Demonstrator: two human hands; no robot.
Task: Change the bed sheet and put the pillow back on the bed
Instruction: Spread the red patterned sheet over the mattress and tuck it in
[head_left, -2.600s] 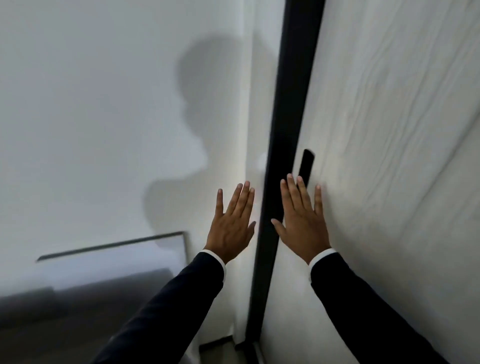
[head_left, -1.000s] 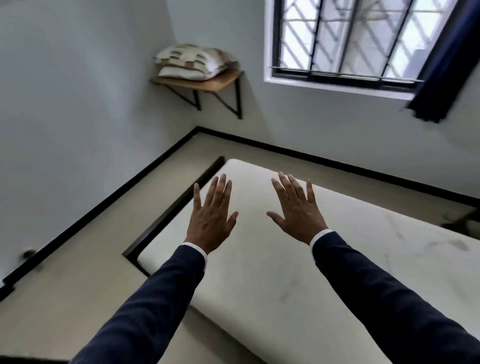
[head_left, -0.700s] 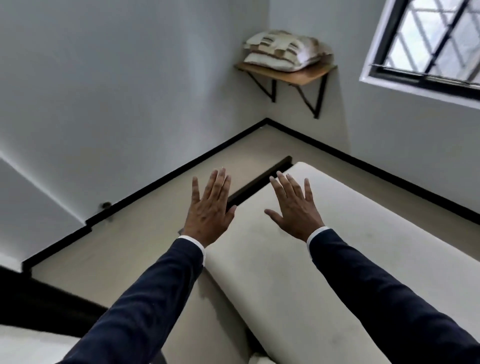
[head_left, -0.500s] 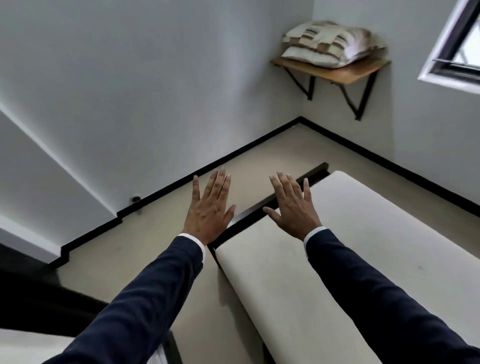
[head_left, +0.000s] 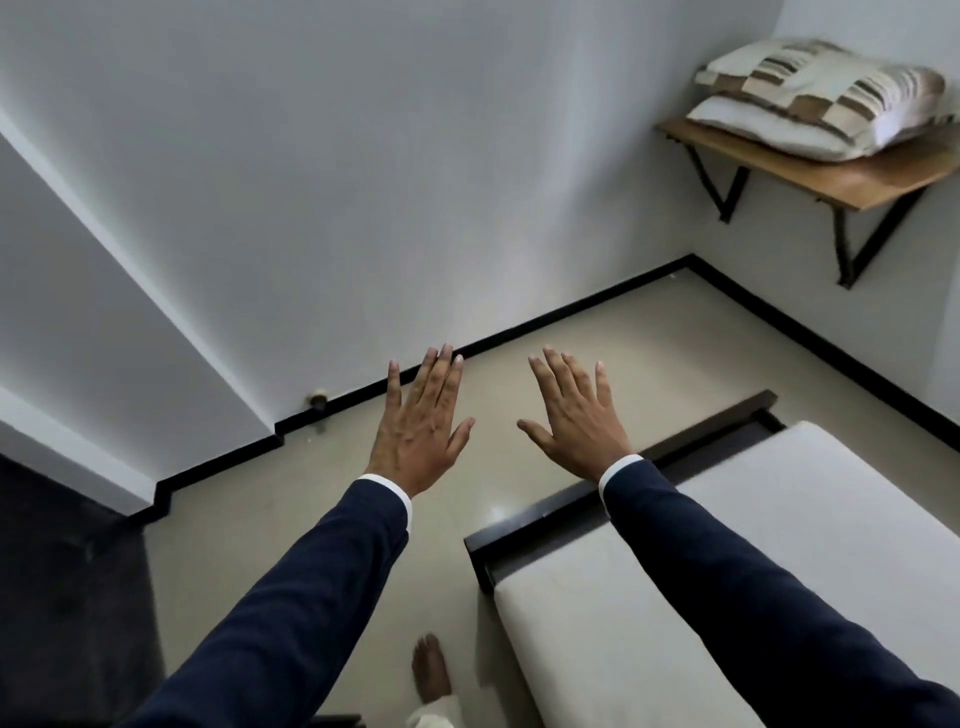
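Note:
A bare white mattress (head_left: 649, 571) lies in a low black bed frame (head_left: 545, 525) at the lower right, with no sheet on it. Two pillows are stacked on a wooden wall shelf (head_left: 831, 176) at the top right: a striped beige pillow (head_left: 826, 78) on a plain white pillow (head_left: 763, 127). My left hand (head_left: 421, 426) and my right hand (head_left: 576, 415) are raised in front of me with straight, spread fingers, palms down, holding nothing. Both hover over the floor, left of the bed's corner.
Beige tiled floor (head_left: 571, 338) runs between the bed and the white walls with black skirting. A dark area (head_left: 62, 597) fills the lower left. My bare foot (head_left: 431, 670) stands on the floor beside the bed frame.
The view has swung from a door to the room and then leftward, so the bed and shelf slid to the right. My hands stayed raised and spread throughout.

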